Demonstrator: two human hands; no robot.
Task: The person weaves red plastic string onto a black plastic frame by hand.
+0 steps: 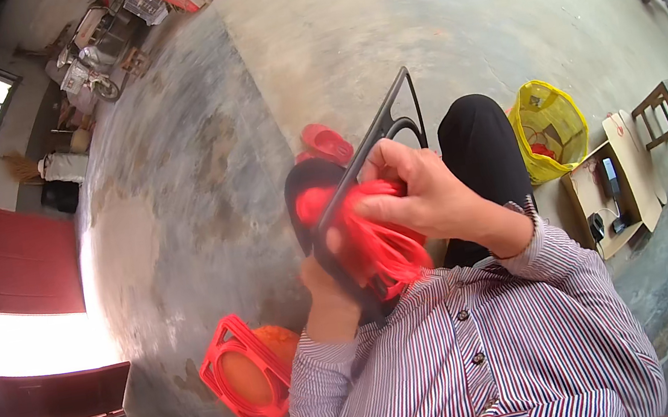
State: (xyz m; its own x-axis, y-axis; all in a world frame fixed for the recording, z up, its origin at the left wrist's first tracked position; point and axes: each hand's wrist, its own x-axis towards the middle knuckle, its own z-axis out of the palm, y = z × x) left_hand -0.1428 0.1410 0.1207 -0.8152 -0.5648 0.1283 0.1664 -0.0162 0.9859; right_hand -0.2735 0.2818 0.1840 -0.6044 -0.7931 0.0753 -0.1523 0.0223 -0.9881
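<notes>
Stained concrete floor (168, 199) spreads around. Above the lap, red cord (387, 244) is bunched against a black frame (377, 129), gathered, though its loops hang loose. The right hand (435, 193) pinches strands; the left hand's (326, 283) grip is unclear. Right: yellow basket (542, 169), carton (635, 155).

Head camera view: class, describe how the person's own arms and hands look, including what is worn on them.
Both arms are in long sleeves with narrow red, dark and white stripes; the right sleeve matches the left sleeve. The right cuff appears to have a dark, scalloped edge. The right hand is ungloved; the left hand is partly hidden.
</notes>
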